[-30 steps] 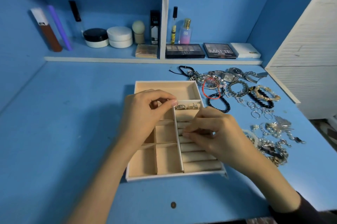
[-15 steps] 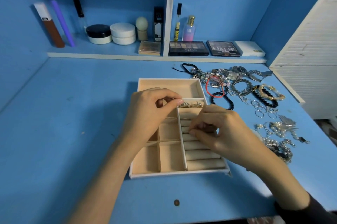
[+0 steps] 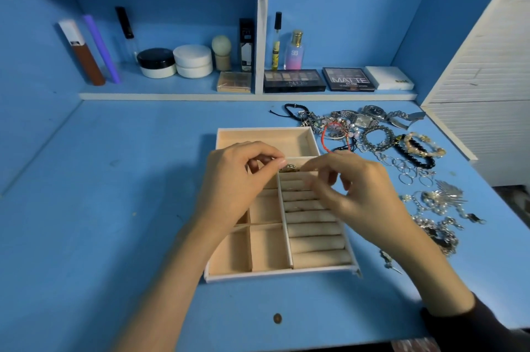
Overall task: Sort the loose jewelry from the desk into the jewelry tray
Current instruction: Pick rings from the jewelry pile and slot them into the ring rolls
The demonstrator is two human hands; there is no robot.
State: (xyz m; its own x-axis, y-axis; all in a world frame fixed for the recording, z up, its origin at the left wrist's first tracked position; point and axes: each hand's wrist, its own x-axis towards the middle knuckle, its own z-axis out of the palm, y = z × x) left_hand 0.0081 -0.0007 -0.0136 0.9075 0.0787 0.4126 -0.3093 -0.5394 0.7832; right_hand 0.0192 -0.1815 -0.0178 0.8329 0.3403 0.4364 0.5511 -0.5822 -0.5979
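The beige jewelry tray (image 3: 266,274) lies mid-desk, with square compartments on the left and ring rolls on the right. My left hand (image 3: 238,179) hovers over its upper half, thumb and forefinger pinched on small gold rings (image 3: 289,169) at the top ring roll. My right hand (image 3: 358,194) is above the ring rolls, fingers spread and blurred, its fingertips close to the same rings. Loose jewelry (image 3: 372,139) covers the desk to the right: bracelets, watches (image 3: 372,113), silver rings (image 3: 407,171) and pearl pieces (image 3: 438,202).
A low shelf at the back holds cosmetic jars (image 3: 189,62), bottles and eyeshadow palettes (image 3: 294,80). A white louvred cabinet (image 3: 487,79) bounds the desk on the right. A coin (image 3: 277,318) lies near the front edge, and a small earring (image 3: 388,261) beside the tray.
My right hand has lifted from the middle ring rolls and moved up toward the top roll, its fingers opening. My left hand kept its pinch in place.
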